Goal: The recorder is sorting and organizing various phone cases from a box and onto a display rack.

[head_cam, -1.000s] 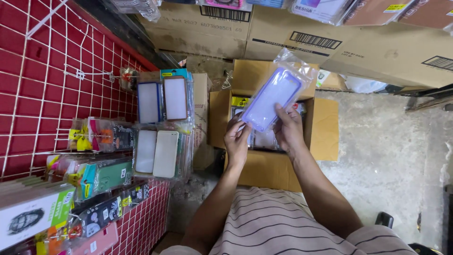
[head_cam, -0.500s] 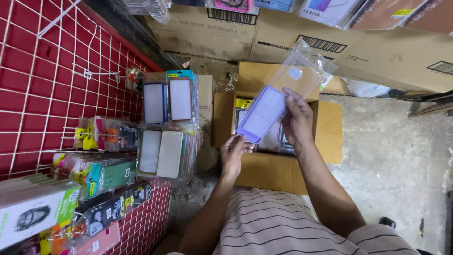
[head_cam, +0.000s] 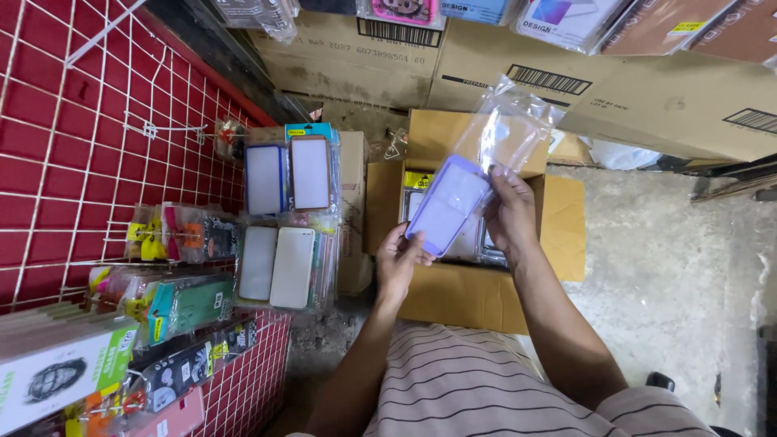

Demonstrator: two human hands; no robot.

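Observation:
A purple phone case (head_cam: 447,206) sticks halfway out of a clear plastic sleeve (head_cam: 510,129) above an open cardboard box (head_cam: 558,226). My left hand (head_cam: 399,259) pinches the lower end of the case. My right hand (head_cam: 510,212) holds the sleeve near its mouth, beside the case's upper end. More packaged cases lie inside the box (head_cam: 477,243), partly hidden by my hands.
A red wire-grid wall (head_cam: 89,146) on the left carries hanging packaged phone cases (head_cam: 287,210). Large cardboard cartons (head_cam: 647,89) are stacked at the top. A smaller carton (head_cam: 352,202) stands left of the box. Bare concrete floor (head_cam: 672,267) lies to the right.
The purple case has slid down out of the clear sleeve: it was fully inside a second ago and now is halfway out. My left hand has dropped lower with it.

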